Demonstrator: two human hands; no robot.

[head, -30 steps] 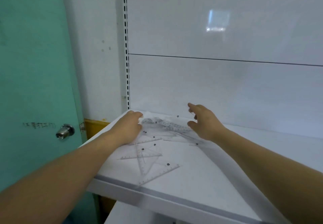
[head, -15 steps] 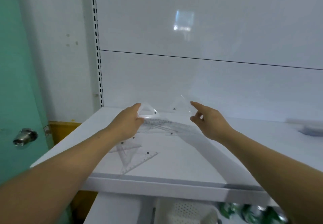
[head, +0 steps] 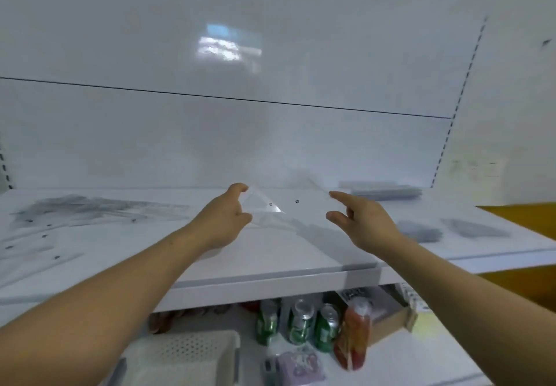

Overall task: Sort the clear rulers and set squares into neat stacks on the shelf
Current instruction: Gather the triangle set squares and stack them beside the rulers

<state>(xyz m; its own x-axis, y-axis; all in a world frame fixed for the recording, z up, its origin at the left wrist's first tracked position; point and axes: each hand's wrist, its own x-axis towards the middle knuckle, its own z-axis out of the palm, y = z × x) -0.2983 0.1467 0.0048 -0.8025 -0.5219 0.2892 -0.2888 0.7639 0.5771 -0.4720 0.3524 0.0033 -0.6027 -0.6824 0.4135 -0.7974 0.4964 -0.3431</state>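
**Now the set squares are up off the pile**

Just a moment ago both hands were down in the messy pile at the left end of the shelf, close to a green door. Now the person has turned to the right. The door is gone from sight and the pile lies off to the left side.

The set squares are in the air, just above the middle of the shelf, between the two hands. They are see-through and hard to see. I think there are two, since I see two small dark dots.

The left hand pinches one corner with curled fingers and thumb. The right hand has its first finger and thumb stretched apart at the other side. I cannot tell if it grips the plastic or only comes near it.

On the right of the shelf I see blurry grey stacks, and one more at the back. I think the set squares are on their way to one of them. Most of the sorting is not done yet, as the pile is big.

I can read no words at all. The green cans under the shelf have labels, but they are too blurry. So is a black and white tag above them, and some dark marks on the right wall.
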